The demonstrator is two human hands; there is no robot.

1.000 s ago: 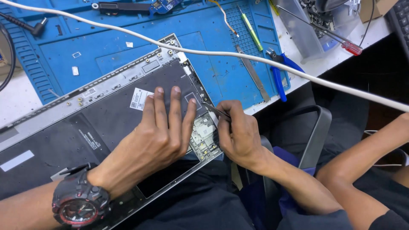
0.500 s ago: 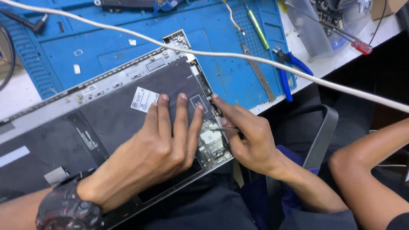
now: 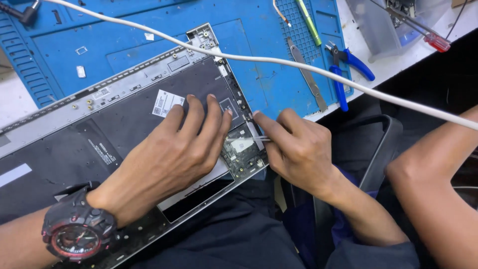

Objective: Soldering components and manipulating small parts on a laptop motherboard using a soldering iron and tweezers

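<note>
An opened laptop base (image 3: 124,107), grey with a black inner sheet, lies across a blue work mat (image 3: 259,30) and over my lap. My left hand (image 3: 172,154) rests flat on the black sheet, fingers spread toward a small green circuit board (image 3: 244,152) at the base's near right corner. My right hand (image 3: 294,147) pinches thin metal tweezers (image 3: 263,140) whose tips reach onto that board at a pale square part. A dark wristwatch (image 3: 77,231) is on my left wrist.
A white cable (image 3: 308,69) runs diagonally over the mat and past the table edge. Blue-handled pliers (image 3: 343,69), a flat metal pry tool (image 3: 307,74), a green pen (image 3: 309,22) and a red-handled screwdriver (image 3: 423,32) lie at the right. A forearm (image 3: 438,164) shows at far right.
My right hand slid a little along the base's right edge, and its tweezers now reach the small board. My left hand stays flat on the sheet.
</note>
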